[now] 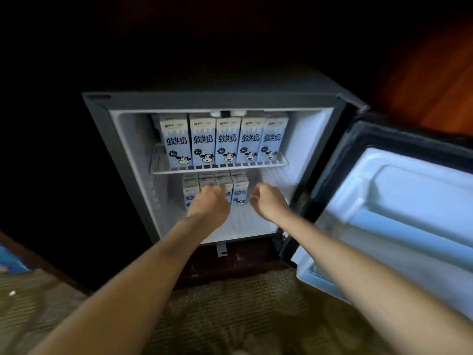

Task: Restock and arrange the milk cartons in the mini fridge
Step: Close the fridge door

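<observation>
Hands reached into the mini fridge: left hand masked the blurred lower cartons, its grip impossible to tell; right hand beside them, grip loosely curled, empty. Behind, upper cartons lined the wire shelf.

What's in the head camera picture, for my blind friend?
A bare left hand and right hand reach into an open grey mini fridge, toward blue-and-white milk cartons on its floor. Five more line the white wire shelf above.

dim room, light from inside the mini fridge, dark surroundings, soft blur, wide-angle bending at edges
</observation>
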{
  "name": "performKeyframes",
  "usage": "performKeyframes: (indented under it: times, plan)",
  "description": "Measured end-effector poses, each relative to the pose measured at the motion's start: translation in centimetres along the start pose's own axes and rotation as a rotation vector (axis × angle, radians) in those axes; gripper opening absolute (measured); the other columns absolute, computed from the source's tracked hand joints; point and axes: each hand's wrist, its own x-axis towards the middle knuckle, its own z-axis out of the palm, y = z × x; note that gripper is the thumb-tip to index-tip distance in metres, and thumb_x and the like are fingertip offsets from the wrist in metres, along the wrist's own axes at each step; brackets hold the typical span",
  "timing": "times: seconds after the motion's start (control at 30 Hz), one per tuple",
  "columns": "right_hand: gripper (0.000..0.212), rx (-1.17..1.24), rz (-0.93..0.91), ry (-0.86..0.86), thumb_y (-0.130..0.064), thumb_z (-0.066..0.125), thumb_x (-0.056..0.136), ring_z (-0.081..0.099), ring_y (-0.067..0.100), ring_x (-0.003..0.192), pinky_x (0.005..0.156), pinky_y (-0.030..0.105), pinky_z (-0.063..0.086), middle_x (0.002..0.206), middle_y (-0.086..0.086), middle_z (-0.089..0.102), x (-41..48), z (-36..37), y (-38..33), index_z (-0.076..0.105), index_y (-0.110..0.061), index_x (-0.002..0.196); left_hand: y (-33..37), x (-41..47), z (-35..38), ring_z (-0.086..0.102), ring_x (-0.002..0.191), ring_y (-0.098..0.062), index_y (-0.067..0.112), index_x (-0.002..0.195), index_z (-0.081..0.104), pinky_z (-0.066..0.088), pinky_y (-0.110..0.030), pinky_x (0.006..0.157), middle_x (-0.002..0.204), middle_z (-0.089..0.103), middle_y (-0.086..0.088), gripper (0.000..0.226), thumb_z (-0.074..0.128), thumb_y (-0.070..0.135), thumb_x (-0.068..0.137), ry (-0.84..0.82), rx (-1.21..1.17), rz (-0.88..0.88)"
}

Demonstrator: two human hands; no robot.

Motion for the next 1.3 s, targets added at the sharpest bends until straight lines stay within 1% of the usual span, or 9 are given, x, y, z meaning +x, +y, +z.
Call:
performKeyframes:
  times: [0.13,0.33,0.53,0.67,0.8,0.93,1.03,1.23,1.3]
  plan:
    - [0.025,-0.003,-0.090,0.043,-0.007,0.047,0.090,0.059,0.025,0.107,0.081,0.022,0.043,0.116,0.011,0.064,-6.9,-6.4,0.0,0.063,-0.008,0.109,3.9,-4.5,-2.4,0.062,0.087,-0.033,0.002,0.105,0.062,0.055,-0.035,0.076,0.107,0.065,-0.020,0.031,0.035,-0.001,0.091,0.077,-0.085,0.085]
    - [0.025,-0.015,-0.148,0.338,-0.003,0.047,0.087,0.062,0.030,0.097,0.080,0.028,0.043,0.095,0.013,0.072,-15.7,-16.1,3.4,0.070,-0.007,0.095,12.7,-10.2,-4.1,0.061,0.092,-0.037,0.000,0.120,0.055,0.050,-0.033,0.070,0.118,0.059,-0.024,0.036,0.030,0.000,0.095,0.082,-0.173,0.260]
    - [0.025,-0.067,-0.100,0.689,-0.005,0.046,0.089,0.060,0.032,0.103,0.089,0.034,0.043,0.110,0.013,0.066,-19.5,-24.5,9.3,0.066,-0.004,0.105,23.1,-13.4,-4.0,0.053,0.117,-0.036,0.008,0.137,0.045,0.045,-0.037,0.094,0.138,0.048,-0.018,0.050,0.031,-0.005,0.091,0.039,-0.155,0.423]
    - [0.049,-0.323,0.175,0.491,-0.036,0.031,0.100,0.021,0.023,0.144,0.116,0.044,0.014,0.152,0.006,0.033,-18.9,-27.9,13.3,0.033,-0.012,0.143,27.7,-13.5,-2.8,0.040,0.133,-0.030,0.006,0.141,0.037,0.036,-0.036,0.108,0.146,0.038,-0.015,0.052,0.033,-0.005,0.090,-0.016,-0.098,0.508]
    - [0.067,-0.315,0.383,0.265,-0.059,0.010,0.095,0.004,0.021,0.148,0.117,0.050,-0.006,0.158,0.004,0.017,-17.9,-29.5,15.3,0.017,-0.021,0.149,29.6,-12.9,-1.8,0.034,0.136,-0.031,0.006,0.145,0.029,0.035,-0.038,0.109,0.151,0.029,-0.013,0.055,0.034,-0.004,0.091,-0.054,-0.038,0.517]
    - [0.065,-0.334,0.384,0.200,-0.058,0.011,0.095,0.022,0.028,0.143,0.115,0.048,0.015,0.154,0.009,0.027,-18.3,-29.8,15.1,0.026,-0.021,0.146,30.0,-13.1,-0.9,0.025,0.142,-0.027,0.011,0.149,0.019,0.033,-0.039,0.111,0.157,0.018,-0.010,0.060,0.032,-0.003,0.093,-0.053,-0.021,0.513]
    - [0.043,-0.356,0.283,0.230,-0.025,0.021,0.101,0.039,0.031,0.129,0.103,0.042,0.033,0.138,0.014,0.045,-20.3,-30.0,14.3,0.038,-0.013,0.138,29.6,-13.9,-0.4,0.019,0.145,-0.024,0.012,0.150,0.016,0.029,-0.038,0.114,0.159,0.014,-0.007,0.059,0.032,-0.001,0.094,-0.066,0.006,0.523]
    - [0.039,-0.347,0.173,0.172,-0.015,0.037,0.095,0.041,0.033,0.130,0.107,0.036,0.033,0.140,0.013,0.048,-23.6,-29.6,13.5,0.054,-0.011,0.130,28.7,-17.1,-1.2,0.033,0.136,-0.030,0.004,0.144,0.027,0.030,-0.039,0.111,0.150,0.032,-0.014,0.051,0.033,0.002,0.094,0.004,0.035,0.503]
    - [0.031,-0.301,0.146,0.130,-0.014,0.044,0.092,0.054,0.032,0.113,0.095,0.033,0.042,0.119,0.016,0.062,-24.3,-29.1,13.0,0.064,-0.012,0.115,27.9,-18.3,-1.5,0.037,0.134,-0.029,0.001,0.138,0.038,0.030,-0.038,0.112,0.146,0.037,-0.015,0.045,0.035,0.003,0.094,0.023,0.034,0.509]
